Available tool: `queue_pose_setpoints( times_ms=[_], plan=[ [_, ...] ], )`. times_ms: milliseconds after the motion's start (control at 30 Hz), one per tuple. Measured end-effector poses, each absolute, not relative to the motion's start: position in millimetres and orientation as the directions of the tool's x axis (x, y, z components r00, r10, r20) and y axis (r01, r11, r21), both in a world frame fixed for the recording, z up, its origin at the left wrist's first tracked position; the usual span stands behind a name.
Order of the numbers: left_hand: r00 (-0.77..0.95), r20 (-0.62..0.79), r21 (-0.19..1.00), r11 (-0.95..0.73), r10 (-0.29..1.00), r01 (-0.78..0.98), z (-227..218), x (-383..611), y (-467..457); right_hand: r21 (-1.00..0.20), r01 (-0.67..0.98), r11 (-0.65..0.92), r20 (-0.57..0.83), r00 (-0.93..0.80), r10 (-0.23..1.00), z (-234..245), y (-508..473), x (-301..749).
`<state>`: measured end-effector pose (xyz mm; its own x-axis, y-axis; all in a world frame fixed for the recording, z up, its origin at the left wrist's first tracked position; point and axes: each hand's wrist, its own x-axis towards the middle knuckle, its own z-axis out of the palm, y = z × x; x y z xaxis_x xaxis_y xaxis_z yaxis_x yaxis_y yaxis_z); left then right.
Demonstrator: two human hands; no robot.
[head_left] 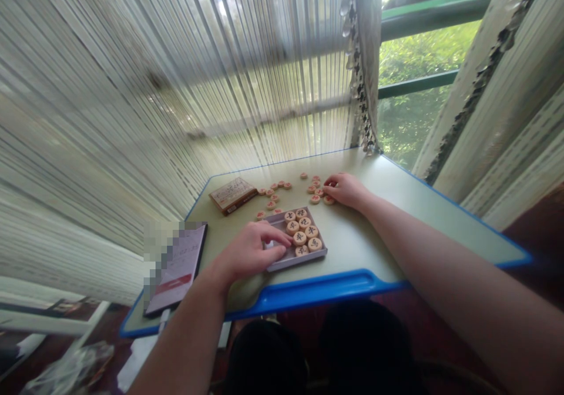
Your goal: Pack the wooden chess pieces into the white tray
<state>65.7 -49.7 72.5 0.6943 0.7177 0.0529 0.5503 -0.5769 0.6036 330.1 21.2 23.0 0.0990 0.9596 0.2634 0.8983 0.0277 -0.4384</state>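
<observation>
An open shallow box (318, 255) holds several round wooden Chinese chess pieces (299, 238) with dark characters, set in rows along its right side. My left hand (253, 248) reaches over the box's left part, thumb and fingers stretched apart, fingertips close beside the pieces. Farther right, my right hand (346, 190) rests on the table with curled fingers closed at a Chinese chess piece (328, 200); the fingertips partly hide the contact. Loose red-marked pieces (315, 198) lie just left of that hand. Another scattered group (270, 193) lies behind the box.
A printed box lid (233, 194) sits at the back left of the pale table (361, 254), which has a blue rim. A tablet (180, 271) with a cable lies on the left edge. String curtains (247, 77) hang behind, beside a window (423, 60).
</observation>
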Motion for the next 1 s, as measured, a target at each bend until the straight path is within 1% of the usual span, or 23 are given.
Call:
queue_pose_setpoints(
  times_ms=[133, 200, 333, 400, 467, 600, 867, 1000],
  plan=[
    [0.681, 0.057, 0.580, -0.580, 0.730, 0.572, 72.1, 66.5, -49.6, -0.442, 0.897, 0.013, 0.251, 0.110, 0.962, 23.6, 21.1, 330.1],
    [0.689, 0.103, 0.552, -0.617, 0.717, 0.560, 72.2, 66.8, -49.7, -0.443, 0.896, 0.011, 0.252, 0.113, 0.961, 23.6, 21.0, 329.9],
    [0.768, 0.232, 0.474, -0.759, 0.597, 0.447, 71.9, 67.8, -50.1, -0.435, 0.900, 0.016, 0.261, 0.109, 0.959, 23.4, 21.2, 329.6],
    [0.800, 0.236, 0.441, -0.795, 0.551, 0.417, 71.0, 68.7, -50.1, -0.434, 0.901, 0.018, 0.262, 0.108, 0.959, 23.2, 21.5, 329.6],
    [0.813, 0.224, 0.419, -0.807, 0.537, 0.417, 69.7, 69.5, -49.8, -0.438, 0.899, 0.020, 0.264, 0.107, 0.958, 22.9, 21.9, 329.6],
    [0.800, 0.226, 0.410, -0.800, 0.555, 0.439, 67.8, 70.2, -48.7, -0.435, 0.900, 0.014, 0.265, 0.113, 0.958, 23.5, 21.8, 329.7],
    [0.785, 0.238, 0.421, -0.789, 0.572, 0.447, 69.5, 68.8, -49.0, -0.424, 0.906, 0.008, 0.220, 0.094, 0.971, 30.5, 15.6, 331.0],
    [0.752, 0.277, 0.434, -0.776, 0.599, 0.458, 68.1, 69.0, -49.1, -0.419, 0.908, 0.014, 0.225, 0.088, 0.970, 30.0, 14.5, 332.7]
  ],
)
